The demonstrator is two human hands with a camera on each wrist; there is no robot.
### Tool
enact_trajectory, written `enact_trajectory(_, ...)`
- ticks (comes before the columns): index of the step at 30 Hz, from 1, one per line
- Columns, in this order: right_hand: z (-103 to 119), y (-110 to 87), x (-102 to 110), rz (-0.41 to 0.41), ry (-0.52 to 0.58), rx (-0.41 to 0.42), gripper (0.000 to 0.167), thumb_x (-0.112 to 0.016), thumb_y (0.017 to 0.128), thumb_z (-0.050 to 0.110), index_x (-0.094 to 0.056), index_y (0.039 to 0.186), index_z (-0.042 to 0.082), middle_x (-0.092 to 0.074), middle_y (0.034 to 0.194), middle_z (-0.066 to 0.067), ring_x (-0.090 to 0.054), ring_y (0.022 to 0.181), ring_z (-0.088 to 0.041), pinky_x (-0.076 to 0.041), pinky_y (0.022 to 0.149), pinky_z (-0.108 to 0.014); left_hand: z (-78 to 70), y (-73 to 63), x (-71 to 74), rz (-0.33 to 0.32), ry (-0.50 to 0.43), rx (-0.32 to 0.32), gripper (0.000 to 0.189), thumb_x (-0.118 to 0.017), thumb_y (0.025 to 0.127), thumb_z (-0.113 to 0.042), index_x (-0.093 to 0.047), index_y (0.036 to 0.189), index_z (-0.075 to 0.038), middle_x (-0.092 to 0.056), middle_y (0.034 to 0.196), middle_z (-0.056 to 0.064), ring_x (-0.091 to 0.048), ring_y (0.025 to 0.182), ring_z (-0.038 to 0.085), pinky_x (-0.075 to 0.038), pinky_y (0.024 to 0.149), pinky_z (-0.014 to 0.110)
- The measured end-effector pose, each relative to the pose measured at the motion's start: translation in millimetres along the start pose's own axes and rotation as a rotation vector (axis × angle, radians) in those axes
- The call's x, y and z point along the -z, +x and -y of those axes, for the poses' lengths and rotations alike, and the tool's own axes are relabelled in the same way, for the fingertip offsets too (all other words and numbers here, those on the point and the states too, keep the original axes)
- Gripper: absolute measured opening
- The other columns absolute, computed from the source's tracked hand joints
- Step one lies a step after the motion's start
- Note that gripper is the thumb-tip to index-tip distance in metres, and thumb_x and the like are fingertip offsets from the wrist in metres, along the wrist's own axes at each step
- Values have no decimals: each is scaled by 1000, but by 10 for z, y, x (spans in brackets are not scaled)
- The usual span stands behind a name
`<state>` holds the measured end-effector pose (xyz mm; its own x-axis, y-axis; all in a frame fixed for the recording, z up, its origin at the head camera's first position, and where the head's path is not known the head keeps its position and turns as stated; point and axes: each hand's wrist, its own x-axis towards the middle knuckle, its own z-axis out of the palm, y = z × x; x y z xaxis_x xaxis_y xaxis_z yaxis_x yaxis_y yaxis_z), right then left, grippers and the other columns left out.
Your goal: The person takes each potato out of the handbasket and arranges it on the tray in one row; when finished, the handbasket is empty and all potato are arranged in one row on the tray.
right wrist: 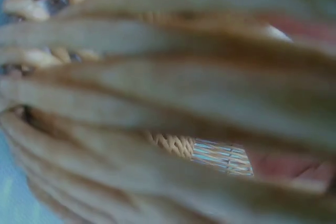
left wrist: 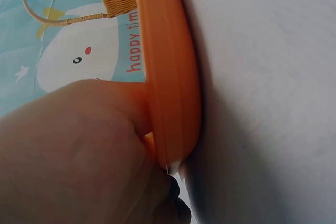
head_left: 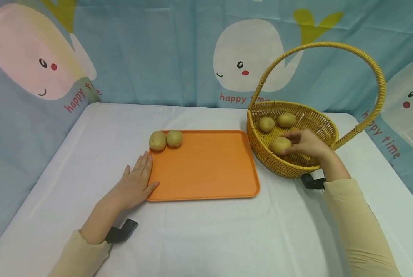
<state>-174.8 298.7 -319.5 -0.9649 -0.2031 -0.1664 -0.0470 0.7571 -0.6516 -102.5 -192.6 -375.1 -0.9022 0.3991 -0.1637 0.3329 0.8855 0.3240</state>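
Observation:
In the head view my right hand (head_left: 307,144) reaches into a yellow wicker basket (head_left: 286,171) and holds a potato (head_left: 280,146) between thumb and fingers. Two more potatoes lie deeper in the basket, a small one (head_left: 267,124) and another (head_left: 286,120). My left hand (head_left: 134,186) rests against the left edge of an orange tray (head_left: 206,165), fingers straight and thumb over the rim. Beyond its fingertips, two potatoes (head_left: 157,141) sit side by side in the tray's far left corner. Blurred basket weave (right wrist: 157,87) covers most of the right wrist view.
The basket's tall arched handle (head_left: 379,77) rises over its right side. Basket and tray stand close together on a white-covered table (head_left: 210,238). A blue curtain (head_left: 140,57) printed with whales hangs behind. Each wrist wears a black device (head_left: 121,231).

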Motion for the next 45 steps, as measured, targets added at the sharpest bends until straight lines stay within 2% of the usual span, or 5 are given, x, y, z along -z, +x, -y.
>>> enact_trajectory(6,46,-19,13,-143,25,-40,60,-79,77,29,-58,124,-2,-61,117,-20,-54,103,-23,-42,84,-34,18,-7,-5,-8,-2,-1,78,-48,98,-33,-6,146,11,1,153,27,-2,141,42,-4,105,66)
enact_trajectory(14,200,-139,-29,-263,158,-23,59,-78,79,24,-55,126,-3,-60,108,4,-52,95,-6,-41,76,-19,5,-6,3,-7,-16,-6,78,-48,98,-33,-5,146,10,1,154,26,-2,141,42,-4,106,66)
enact_trajectory(20,496,-187,-178,-351,221,51,55,-82,75,19,-60,121,-1,-62,106,10,-55,98,-2,-46,76,-14,-2,-15,3,-10,-15,-4,77,-48,98,-32,-6,146,11,1,154,27,-2,141,42,-4,106,66)
enact_trajectory(31,926,-144,-525,-244,355,265,51,-79,73,1,-59,119,-8,-60,115,-17,-64,89,-4,-53,74,-21,-9,-31,1,-13,-9,4,77,-48,98,-33,-6,146,11,1,154,27,-3,141,42,-5,106,65)
enact_trajectory(45,1219,251,-1064,-96,461,293,52,-82,71,6,-62,118,-3,-64,115,-14,-61,103,-23,-52,84,-30,9,-38,-18,-20,0,1,78,-48,98,-33,-5,146,11,1,154,26,-3,141,41,-5,106,65)
